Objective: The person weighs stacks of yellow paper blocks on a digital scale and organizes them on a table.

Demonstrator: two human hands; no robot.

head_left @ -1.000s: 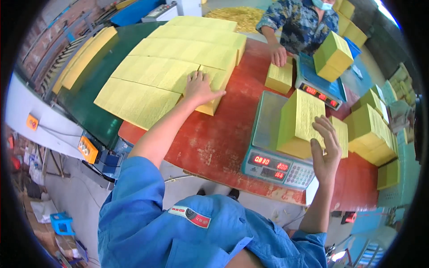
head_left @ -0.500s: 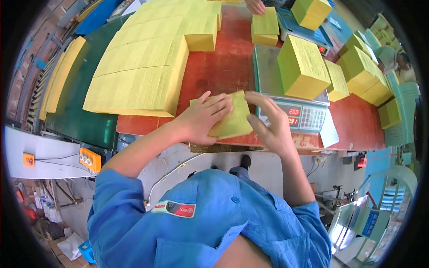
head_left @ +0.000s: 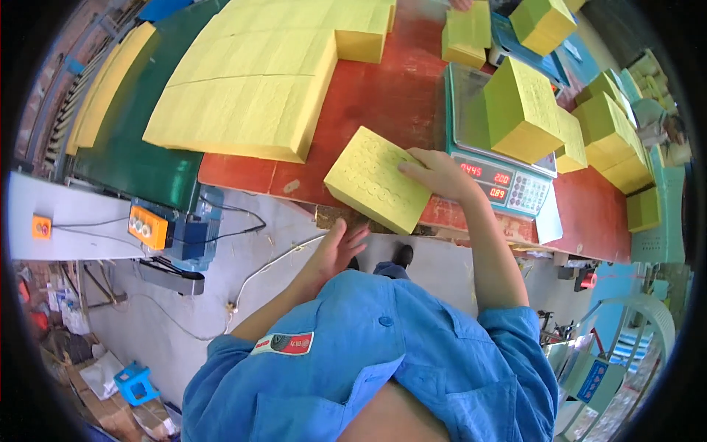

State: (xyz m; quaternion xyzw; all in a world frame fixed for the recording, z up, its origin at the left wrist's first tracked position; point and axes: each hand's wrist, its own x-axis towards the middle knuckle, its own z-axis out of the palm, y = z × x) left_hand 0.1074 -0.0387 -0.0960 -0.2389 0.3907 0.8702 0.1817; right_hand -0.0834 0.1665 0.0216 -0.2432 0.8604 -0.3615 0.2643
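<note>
Over the table (head_left: 398,96) edge: yellow block (head_left: 379,177), tilted, fingers of the right hand (head_left: 445,177) pinching one side.
Left hand (head_left: 335,254): fingers loosely spread, off the block.
Drop risk: one-sided grip could slip, floor (head_left: 442,276) below.

Rows of blocks (head_left: 250,81) are filling upper left of frame, spanning conveyor belt (head_left: 140,155) and table (head_left: 383,96). Single block (head_left: 375,180) is occupying centre, over table's near edge. Scale (head_left: 502,186) is standing right of it, carrying another block (head_left: 524,110). Second scale (head_left: 504,46) is sitting behind, upper right. Stool (head_left: 135,384) is standing lower left of frame.
</note>
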